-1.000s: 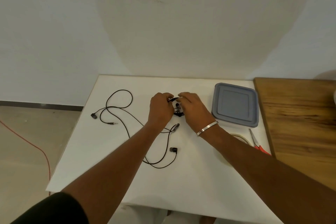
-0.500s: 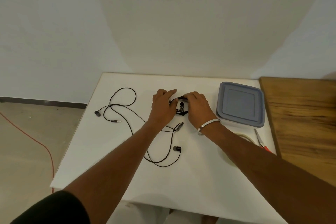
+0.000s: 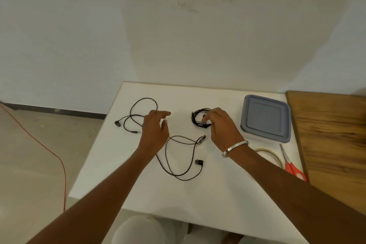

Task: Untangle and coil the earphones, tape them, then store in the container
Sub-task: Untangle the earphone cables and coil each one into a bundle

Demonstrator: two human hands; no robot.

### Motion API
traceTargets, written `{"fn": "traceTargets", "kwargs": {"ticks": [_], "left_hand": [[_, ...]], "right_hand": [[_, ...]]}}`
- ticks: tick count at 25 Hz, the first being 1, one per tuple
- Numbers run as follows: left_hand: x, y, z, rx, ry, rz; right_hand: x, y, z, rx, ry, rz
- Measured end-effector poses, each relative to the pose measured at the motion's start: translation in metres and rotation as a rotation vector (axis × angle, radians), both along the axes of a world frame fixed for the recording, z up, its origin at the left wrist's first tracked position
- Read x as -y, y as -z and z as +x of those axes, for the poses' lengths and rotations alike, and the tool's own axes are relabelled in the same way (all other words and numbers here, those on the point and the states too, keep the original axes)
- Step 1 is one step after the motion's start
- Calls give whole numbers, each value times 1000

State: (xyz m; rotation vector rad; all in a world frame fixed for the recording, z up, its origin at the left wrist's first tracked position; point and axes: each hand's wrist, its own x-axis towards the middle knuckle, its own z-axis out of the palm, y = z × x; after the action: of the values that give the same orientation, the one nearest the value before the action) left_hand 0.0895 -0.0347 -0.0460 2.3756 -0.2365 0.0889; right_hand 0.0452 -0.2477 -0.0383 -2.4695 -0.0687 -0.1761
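A coiled black earphone bundle (image 3: 198, 118) lies on the white table (image 3: 217, 194), left of the container. My right hand (image 3: 222, 128) pinches the bundle's right edge with curled fingertips. A second, loose black earphone set (image 3: 168, 156) sprawls across the table, with one earbud (image 3: 117, 123) and the jack (image 3: 138, 132) at the left and the other earbud (image 3: 198, 162) near the middle. My left hand (image 3: 156, 129) hovers over that loose cable, fingers apart and holding nothing. The container (image 3: 265, 118) has a grey-blue lid on it.
A roll of clear tape (image 3: 274, 157) and red-handled scissors (image 3: 293, 167) lie in front of the container, partly behind my right forearm. A wooden table (image 3: 334, 144) adjoins on the right. A red cable (image 3: 49, 150) runs across the floor on the left.
My left hand has let go of the coiled bundle and moved left over the loose cable. My right hand stays at the bundle, which is now uncovered.
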Motion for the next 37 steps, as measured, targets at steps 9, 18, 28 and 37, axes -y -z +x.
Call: {"fn": "traceTargets", "kwargs": {"ticks": [9,18,28,37], "left_hand": [[-62,7,-39,70,-95,274],[-96,7,-19,-101,-117,241],[-83,9,-37,-17,-127,312],[-48,15,-59,56,-67,174]], "right_hand": [[-63,1,-58,-20,-295,-306],[-97,15,-62,-123,-366,-368],[-83,15,-59,-29,-56,-267],[-48,12,-48,-278,98,-252]]}}
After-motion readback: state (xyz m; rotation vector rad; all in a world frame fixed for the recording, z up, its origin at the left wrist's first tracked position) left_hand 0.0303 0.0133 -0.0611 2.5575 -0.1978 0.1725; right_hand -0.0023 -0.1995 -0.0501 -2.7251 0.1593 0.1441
